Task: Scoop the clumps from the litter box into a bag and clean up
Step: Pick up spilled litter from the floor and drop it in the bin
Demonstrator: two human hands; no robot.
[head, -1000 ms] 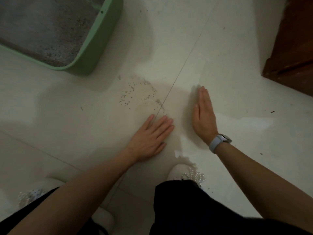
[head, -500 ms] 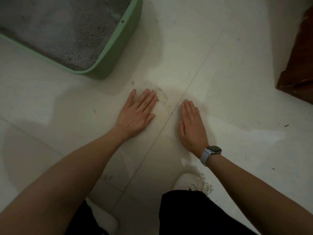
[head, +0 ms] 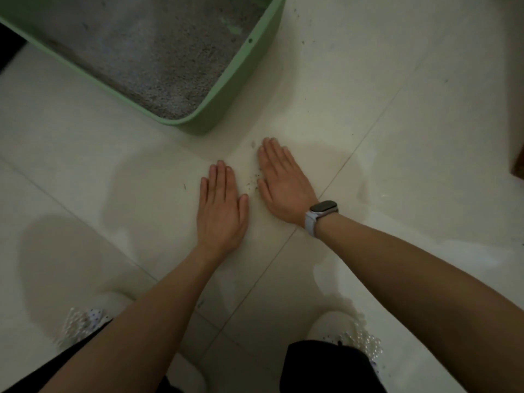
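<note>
A green litter box (head: 241, 80) filled with grey litter (head: 158, 52) sits on the pale tiled floor at the upper left. Just in front of its near corner, my left hand (head: 221, 205) and my right hand (head: 283, 182) lie flat on the floor, palms down, fingers together, holding nothing. A narrow strip of spilled litter grains (head: 253, 182) lies between the two hands. A watch sits on my right wrist. No bag or scoop is in view.
Stray grains dot the floor tiles (head: 397, 95) to the right of the box. A brown wooden edge (head: 520, 168) shows at the far right. My white beaded slippers (head: 351, 336) and dark trouser legs fill the bottom.
Both hands have slid across the floor toward each other and toward the litter box, pushing the scattered grains into a thin line between them. The view has shifted closer to the box.
</note>
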